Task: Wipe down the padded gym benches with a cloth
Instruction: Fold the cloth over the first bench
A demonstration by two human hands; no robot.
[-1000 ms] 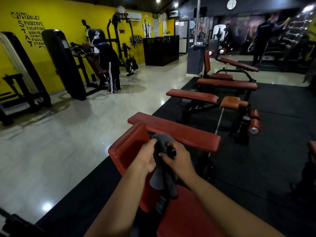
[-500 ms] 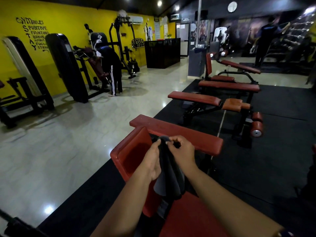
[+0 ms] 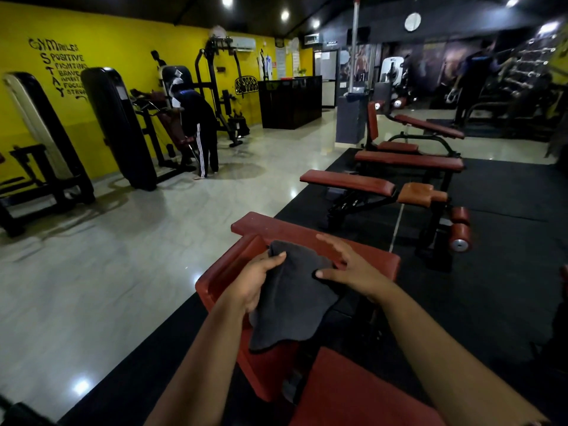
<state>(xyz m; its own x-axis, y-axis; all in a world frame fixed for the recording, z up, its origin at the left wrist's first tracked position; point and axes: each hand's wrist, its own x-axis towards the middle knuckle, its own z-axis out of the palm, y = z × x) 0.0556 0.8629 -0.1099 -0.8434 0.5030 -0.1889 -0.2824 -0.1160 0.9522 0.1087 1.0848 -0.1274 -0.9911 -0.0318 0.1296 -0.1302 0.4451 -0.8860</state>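
left hand [image 3: 252, 281] grips cloth [image 3: 292, 296], its fingers hidden, right hand [image 3: 353, 272] blurred

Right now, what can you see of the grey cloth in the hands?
The cloth is dark grey, soft and towel-like, with a darker hem along its wavy lower edge. It is opened out and hangs in front of the red padded bench. The left hand grips its upper left part; the right hand, fingers spread, touches its right edge with the thumb. Whether it rests on the pad cannot be told.
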